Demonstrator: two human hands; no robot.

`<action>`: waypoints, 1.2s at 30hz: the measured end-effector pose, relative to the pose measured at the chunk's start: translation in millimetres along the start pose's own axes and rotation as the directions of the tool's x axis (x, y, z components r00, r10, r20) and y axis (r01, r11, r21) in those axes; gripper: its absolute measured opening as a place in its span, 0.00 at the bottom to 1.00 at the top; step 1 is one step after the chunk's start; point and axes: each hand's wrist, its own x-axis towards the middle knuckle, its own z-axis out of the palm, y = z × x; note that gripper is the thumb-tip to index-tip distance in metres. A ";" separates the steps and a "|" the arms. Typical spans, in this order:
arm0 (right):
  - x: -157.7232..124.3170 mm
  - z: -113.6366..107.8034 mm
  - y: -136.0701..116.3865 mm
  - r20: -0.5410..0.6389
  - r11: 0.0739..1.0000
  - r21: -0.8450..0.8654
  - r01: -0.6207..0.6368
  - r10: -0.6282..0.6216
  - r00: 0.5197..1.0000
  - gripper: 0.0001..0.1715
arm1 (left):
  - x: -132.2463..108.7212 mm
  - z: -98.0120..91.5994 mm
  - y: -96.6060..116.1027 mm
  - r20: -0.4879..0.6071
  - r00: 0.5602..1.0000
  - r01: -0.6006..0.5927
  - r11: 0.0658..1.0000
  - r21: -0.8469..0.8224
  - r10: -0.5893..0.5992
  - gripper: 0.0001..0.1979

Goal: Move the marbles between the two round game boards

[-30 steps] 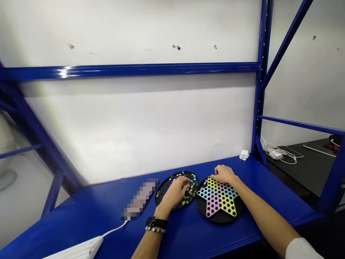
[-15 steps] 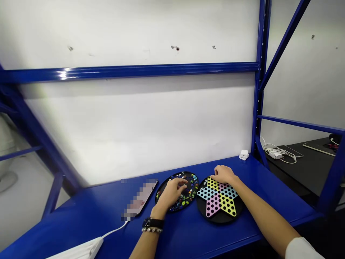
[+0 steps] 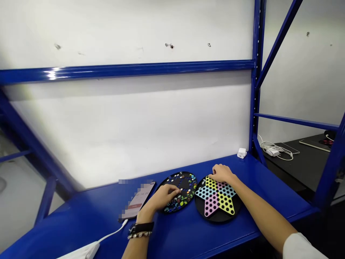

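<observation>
My left hand (image 3: 167, 196) is over the front left part of a round black tray (image 3: 176, 183) that holds many coloured glass marbles (image 3: 192, 180). Its thumb and fingers have come together low over the marbles; whatever is between them is hidden. At the far tip of a star-shaped Chinese checkers board (image 3: 215, 196), my right hand (image 3: 221, 173) rests with its fingers curled in, and the fingertips are mostly out of sight. The star has yellow, pink and blue points with black holes, on a round black base (image 3: 219, 217).
A phone (image 3: 140, 198) lies left of the tray, its white cable (image 3: 113, 233) leading to a white power strip (image 3: 81, 251). A white charger (image 3: 242, 153) stands at the back right of the blue tabletop (image 3: 175, 241). Blue frame posts (image 3: 253, 108) rise behind.
My left hand has moved left and its fingers, spread before, are drawn together. My right hand stays at the star's far tip. The whole view has shifted slightly.
</observation>
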 end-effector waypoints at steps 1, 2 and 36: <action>0.1 -0.1 0.0 0.002 1.000 -0.001 0.002 -0.002 1.000 0.14 | -1.1 -0.7 0.1 0.015 1.000 0.008 1.000 -0.011 -0.007 0.21; 0.2 -0.1 0.1 0.004 1.000 -0.003 0.002 -0.002 1.000 0.15 | -2.0 -1.0 0.6 0.033 0.999 0.017 1.000 -0.019 -0.016 0.21; -3.3 0.1 -5.0 -0.025 1.000 -0.022 -0.012 0.011 1.000 0.14 | 26.6 55.9 55.4 -0.246 0.930 -0.284 0.959 -0.013 0.272 0.12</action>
